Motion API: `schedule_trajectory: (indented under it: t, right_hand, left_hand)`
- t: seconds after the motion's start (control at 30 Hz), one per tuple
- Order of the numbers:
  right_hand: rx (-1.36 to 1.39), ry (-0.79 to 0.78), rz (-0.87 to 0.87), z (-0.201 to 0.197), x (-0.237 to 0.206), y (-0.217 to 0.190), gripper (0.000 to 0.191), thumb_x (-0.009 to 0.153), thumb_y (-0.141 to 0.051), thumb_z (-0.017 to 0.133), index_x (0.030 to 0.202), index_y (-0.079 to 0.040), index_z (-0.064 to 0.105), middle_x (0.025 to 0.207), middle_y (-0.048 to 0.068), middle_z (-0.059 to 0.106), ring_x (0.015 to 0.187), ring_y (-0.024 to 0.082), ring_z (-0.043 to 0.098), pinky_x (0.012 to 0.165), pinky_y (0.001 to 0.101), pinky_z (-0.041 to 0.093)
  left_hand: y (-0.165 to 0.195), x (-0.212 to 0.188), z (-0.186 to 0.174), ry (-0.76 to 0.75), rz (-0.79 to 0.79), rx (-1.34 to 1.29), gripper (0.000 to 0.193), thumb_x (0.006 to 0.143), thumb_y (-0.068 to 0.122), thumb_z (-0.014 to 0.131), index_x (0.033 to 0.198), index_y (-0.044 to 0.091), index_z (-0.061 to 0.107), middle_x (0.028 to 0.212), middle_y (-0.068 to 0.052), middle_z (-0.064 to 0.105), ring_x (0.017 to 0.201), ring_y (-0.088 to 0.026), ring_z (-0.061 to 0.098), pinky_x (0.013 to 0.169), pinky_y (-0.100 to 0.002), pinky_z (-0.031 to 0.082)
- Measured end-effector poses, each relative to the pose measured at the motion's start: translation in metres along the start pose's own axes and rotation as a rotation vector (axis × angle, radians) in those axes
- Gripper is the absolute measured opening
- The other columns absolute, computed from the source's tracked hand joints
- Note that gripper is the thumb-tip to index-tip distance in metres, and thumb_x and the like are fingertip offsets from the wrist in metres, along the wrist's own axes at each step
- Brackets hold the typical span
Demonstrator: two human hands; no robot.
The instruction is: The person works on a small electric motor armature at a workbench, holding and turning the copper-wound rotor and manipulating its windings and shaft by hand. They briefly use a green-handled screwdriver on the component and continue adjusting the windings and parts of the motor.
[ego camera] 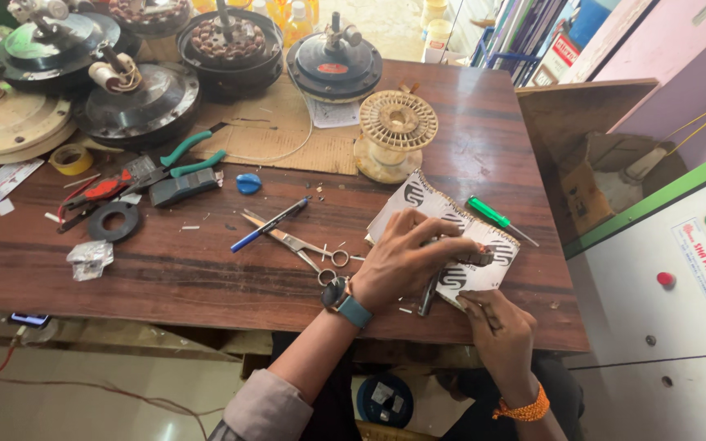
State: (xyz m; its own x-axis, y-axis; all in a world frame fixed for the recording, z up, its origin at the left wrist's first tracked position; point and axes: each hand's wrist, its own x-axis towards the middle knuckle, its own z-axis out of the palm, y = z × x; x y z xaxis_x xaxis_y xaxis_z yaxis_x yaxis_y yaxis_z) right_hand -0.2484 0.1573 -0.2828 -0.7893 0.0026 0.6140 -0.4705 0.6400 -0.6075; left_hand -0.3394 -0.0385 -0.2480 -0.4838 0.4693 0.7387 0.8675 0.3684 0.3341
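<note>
1. The right hand (500, 331), with an orange band at the wrist, sits at the near edge of the wooden surface (206, 269); its fingers are curled and pinch the near edge of a white printed card (451, 245).
2. The left hand (406, 257), with a watch on a teal strap, lies palm down on the same card, fingers bent and closed around a small dark metal part (477, 258) at the fingertips. A thin dark tool (428, 296) pokes out below this hand; I cannot tell which hand grips it.
3. The card lies flat on the right part of the surface, under both hands.
4. Just left of the left hand lie scissors (304, 245), and a blue-capped pen (270, 224) crosses their blades.
5. A green-handled screwdriver (496, 217) lies just beyond the card, at its right edge.
6. Farther left sit a black ring (113, 220), a crumpled plastic bag (90, 259), green-handled pliers (183, 155) and a roll of yellow tape (70, 159).
7. Beyond the card stands an empty cream wire spool (394, 131) on brown cardboard (288, 131).
8. At the far edge rest several dark round fan motors (136, 102).
9. To the right stands a white machine cabinet (663, 302) with red and green buttons.
</note>
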Motion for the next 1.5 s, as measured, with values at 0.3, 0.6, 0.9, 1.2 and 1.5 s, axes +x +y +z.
schedule_trajectory:
  t: [0.3,0.6,0.9,1.2,1.5]
  right_hand:
    - [-0.024,-0.030,0.195,-0.003,-0.006,-0.008,0.013,0.087,-0.007,0.077,0.098,-0.001,0.073,0.058,0.003,0.059,0.050,0.007,0.049,0.049,0.0263,0.041]
    - [0.102,-0.142,0.226,-0.018,0.000,-0.032,0.020,0.089,-0.008,0.074,0.108,-0.005,0.074,0.057,-0.006,0.049,0.053,0.002,0.041,0.046,0.0234,0.035]
    - [0.055,-0.081,0.064,-0.039,0.047,-0.044,0.013,0.093,-0.012,0.074,0.103,-0.004,0.075,0.089,0.001,0.076,0.076,0.001,0.067,0.064,0.0218,0.053]
    - [0.027,-0.164,0.267,-0.029,0.105,-0.060,0.015,0.091,-0.016,0.075,0.101,-0.005,0.077,0.063,-0.002,0.068,0.056,0.000,0.050,0.049,0.0233,0.040]
    - [-0.020,-0.288,0.408,-0.018,0.128,-0.027,0.015,0.091,-0.013,0.075,0.100,-0.002,0.078,0.065,0.002,0.067,0.059,0.002,0.052,0.051,0.0230,0.042]
  left_hand:
    - [0.010,-0.008,0.002,-0.023,0.258,0.312,0.027,0.097,0.028,0.071,0.122,0.033,0.062,0.150,0.009,0.048,0.138,-0.014,0.045,0.117,-0.038,0.037]
    - [0.011,-0.004,-0.001,0.041,0.286,0.259,0.025,0.091,0.024,0.075,0.113,0.030,0.067,0.145,0.009,0.050,0.132,-0.015,0.046,0.113,-0.036,0.040]
    - [0.014,0.000,-0.006,0.204,0.100,0.000,0.017,0.092,0.013,0.079,0.095,0.009,0.062,0.139,-0.008,0.049,0.120,-0.026,0.055,0.103,-0.040,0.052]
    - [0.017,0.001,-0.002,0.263,0.055,-0.004,0.022,0.086,0.006,0.079,0.094,0.007,0.058,0.138,-0.009,0.048,0.118,-0.028,0.058,0.101,-0.042,0.053]
    - [0.015,-0.005,0.004,0.181,0.011,-0.027,0.023,0.089,0.017,0.077,0.106,0.012,0.062,0.139,-0.002,0.053,0.116,-0.021,0.057,0.102,-0.040,0.049]
